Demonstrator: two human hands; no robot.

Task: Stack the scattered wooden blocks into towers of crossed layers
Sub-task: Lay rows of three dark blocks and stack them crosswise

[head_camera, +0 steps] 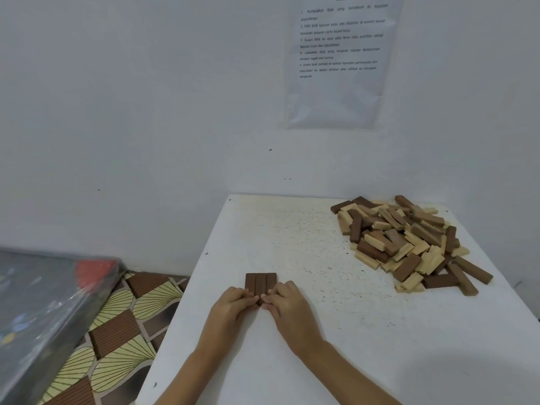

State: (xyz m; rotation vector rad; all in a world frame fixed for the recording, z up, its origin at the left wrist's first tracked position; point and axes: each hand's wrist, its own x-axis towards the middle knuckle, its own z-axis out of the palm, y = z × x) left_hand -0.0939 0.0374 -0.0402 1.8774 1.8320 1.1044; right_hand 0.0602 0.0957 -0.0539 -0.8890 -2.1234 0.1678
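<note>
— White speckled tabletop (423,346): what rests on it?
— Near edge: three dark brown wooden blocks (261,283), flat, side by side. My left hand (233,304) and right hand (287,302) pinch their near ends, fingers curled. Far right, well apart: heap of dark and pale wooden blocks (409,244).

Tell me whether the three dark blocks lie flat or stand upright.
Flat: the three dark blocks lie side by side, touching, on the table.

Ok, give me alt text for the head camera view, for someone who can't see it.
A person's left hand and right hand hold the near ends of three dark blocks laid side by side on a white table. A pile of dark and pale blocks lies far right.
</note>
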